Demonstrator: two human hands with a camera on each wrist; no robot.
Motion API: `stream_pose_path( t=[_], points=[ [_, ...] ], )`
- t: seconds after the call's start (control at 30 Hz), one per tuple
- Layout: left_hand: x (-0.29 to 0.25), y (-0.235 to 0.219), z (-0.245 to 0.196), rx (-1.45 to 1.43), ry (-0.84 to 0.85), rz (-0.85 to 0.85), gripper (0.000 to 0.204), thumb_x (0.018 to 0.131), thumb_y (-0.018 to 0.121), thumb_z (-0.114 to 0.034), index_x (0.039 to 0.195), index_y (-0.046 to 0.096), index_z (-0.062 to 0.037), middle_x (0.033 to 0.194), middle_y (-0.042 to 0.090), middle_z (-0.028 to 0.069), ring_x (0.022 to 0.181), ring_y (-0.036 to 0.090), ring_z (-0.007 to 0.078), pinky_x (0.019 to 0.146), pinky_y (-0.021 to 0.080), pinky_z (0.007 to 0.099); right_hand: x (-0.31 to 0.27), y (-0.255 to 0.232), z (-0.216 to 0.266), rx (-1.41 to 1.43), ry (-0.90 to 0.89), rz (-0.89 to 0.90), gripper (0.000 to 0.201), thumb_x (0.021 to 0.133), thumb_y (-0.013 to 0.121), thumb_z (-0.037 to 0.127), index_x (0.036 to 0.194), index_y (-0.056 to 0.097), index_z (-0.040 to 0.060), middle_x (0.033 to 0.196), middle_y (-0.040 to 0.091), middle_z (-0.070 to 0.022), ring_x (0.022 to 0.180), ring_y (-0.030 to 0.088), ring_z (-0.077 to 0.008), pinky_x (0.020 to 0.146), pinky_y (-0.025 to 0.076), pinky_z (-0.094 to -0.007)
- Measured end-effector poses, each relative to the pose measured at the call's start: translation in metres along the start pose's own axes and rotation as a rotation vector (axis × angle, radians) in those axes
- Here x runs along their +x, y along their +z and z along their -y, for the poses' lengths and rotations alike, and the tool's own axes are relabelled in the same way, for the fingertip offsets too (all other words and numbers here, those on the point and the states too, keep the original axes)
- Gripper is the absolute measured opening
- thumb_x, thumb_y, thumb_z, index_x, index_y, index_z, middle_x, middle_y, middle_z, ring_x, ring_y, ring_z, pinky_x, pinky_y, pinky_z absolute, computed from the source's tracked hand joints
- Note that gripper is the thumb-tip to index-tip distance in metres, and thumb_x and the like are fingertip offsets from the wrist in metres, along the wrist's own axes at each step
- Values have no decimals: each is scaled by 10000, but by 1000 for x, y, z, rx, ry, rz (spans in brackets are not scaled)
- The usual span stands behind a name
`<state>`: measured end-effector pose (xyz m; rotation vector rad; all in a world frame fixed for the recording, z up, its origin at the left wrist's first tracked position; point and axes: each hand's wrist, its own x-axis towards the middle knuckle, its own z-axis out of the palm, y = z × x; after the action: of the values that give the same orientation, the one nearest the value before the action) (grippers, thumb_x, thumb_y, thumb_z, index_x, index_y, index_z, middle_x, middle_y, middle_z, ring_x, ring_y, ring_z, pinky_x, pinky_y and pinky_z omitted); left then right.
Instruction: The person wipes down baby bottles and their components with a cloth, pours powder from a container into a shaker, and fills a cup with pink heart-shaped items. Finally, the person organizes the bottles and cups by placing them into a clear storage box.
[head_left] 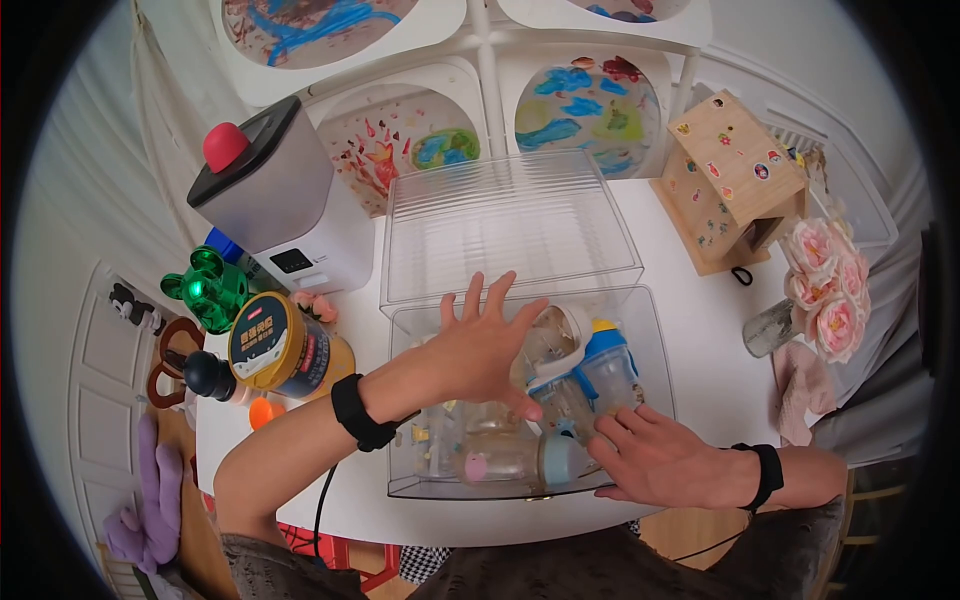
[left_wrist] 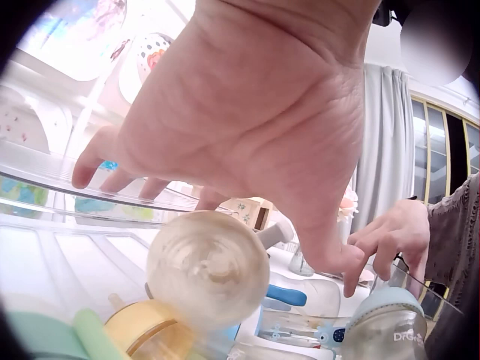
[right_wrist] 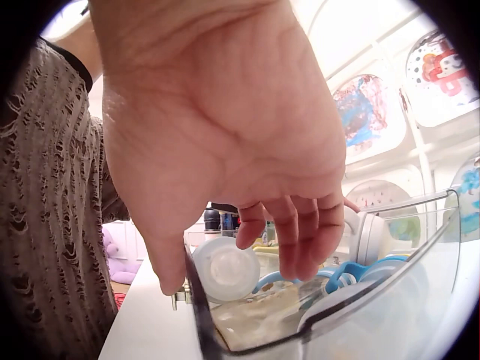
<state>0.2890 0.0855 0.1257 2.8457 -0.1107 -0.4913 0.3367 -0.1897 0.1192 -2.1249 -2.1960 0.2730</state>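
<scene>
A clear bin [head_left: 405, 470] holds several baby bottles, among them one with a light-blue cap [head_left: 562, 460] and a blue-handled cup with a yellow top [head_left: 606, 350]. My left hand [head_left: 475, 350] hovers over the bin's middle with its fingers spread; its palm [left_wrist: 240, 105] faces a round clear bottle base [left_wrist: 208, 266] and holds nothing visible. At the front right corner, my right hand [head_left: 665, 455] straddles the rim. In the right wrist view, the thumb of this hand [right_wrist: 225, 127] lies outside the wall, its bent fingers inside above the bottles; contact with them cannot be told.
Behind the bin stands another clear ribbed container [head_left: 510, 230]. On the left are a grey-white appliance [head_left: 290, 200], a yellow tub [head_left: 285, 350], a green bear figure [head_left: 208, 290] and an orange cap [head_left: 265, 413]. A wooden house [head_left: 730, 170] and a flower vase [head_left: 768, 330] stand right.
</scene>
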Motion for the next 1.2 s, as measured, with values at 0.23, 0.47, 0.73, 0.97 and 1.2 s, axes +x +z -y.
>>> stream_pose_path(
  t=[0.23,0.47,0.73,0.97,1.2],
  points=[
    [-2,-5,1,16,-43,-29,1191,648,864,-624,1576,277,-162,1616,174,270,1491,143,544,1124,204,711,-2,2,0,-1,-17,-5,453,814,791,342,1025,544,27,992,550,-117,915,554,-272,804,446,-351],
    [-4,-14,48,11,58,-317,563,962,686,-304,1431,464,-84,1304,565,198,1239,530,364,999,445,469,7,-21,-7,140,-22,-24,385,887,736,332,1006,552,15,943,595,-136,882,613,-296,774,487,-384],
    [-16,-8,23,-165,-32,-198,540,954,682,-398,1312,536,-21,1016,685,207,958,662,411,836,527,440,68,-22,-85,289,402,-286,451,942,692,280,1189,489,-38,1001,609,-227,929,649,-410,820,529,-469],
    [-31,23,-19,-235,35,-156,664,915,684,-529,1164,536,69,844,681,237,817,682,438,740,537,475,71,-18,-87,384,349,-15,649,847,787,125,1380,431,23,1268,509,-228,1069,633,-430,893,534,-447],
    [-64,27,-33,-185,77,-55,666,904,692,-519,1138,518,79,923,652,248,858,676,413,716,532,475,64,-18,-87,381,266,3,671,803,750,-32,1371,406,66,1367,438,-152,1091,627,-401,904,535,-449]
  ],
)
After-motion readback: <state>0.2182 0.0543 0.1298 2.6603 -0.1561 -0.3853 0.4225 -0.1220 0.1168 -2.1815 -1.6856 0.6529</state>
